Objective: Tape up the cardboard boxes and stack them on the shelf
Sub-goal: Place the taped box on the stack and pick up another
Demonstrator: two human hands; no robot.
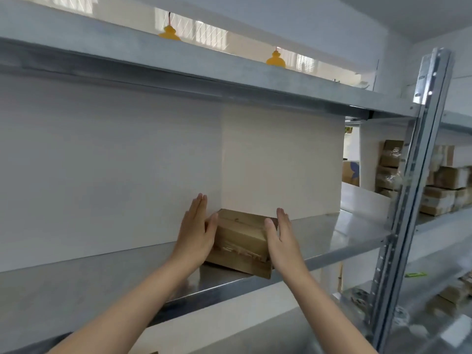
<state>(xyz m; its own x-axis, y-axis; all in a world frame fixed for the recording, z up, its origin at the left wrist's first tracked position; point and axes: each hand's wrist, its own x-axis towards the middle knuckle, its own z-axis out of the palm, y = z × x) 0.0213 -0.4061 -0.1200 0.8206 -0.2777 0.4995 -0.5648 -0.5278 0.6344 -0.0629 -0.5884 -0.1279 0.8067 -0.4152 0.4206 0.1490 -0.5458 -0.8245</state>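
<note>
Two small brown cardboard boxes sit stacked on the metal shelf [332, 238], close to its front edge. The upper box [240, 236] has clear tape across its front, and the lower box [242, 268] juts out a little beneath it. My left hand [195, 233] lies flat against the stack's left side, fingers straight and thumb on the top edge. My right hand [282, 238] lies flat against the right side in the same way. Neither hand curls around a box.
A white wall panel backs the shelf. The upper shelf board [178, 62] hangs overhead. A slotted steel upright [408, 175] stands at the right. Beyond it, another rack holds several cardboard boxes [439, 190]. Two yellow lamps [169, 31] hang behind.
</note>
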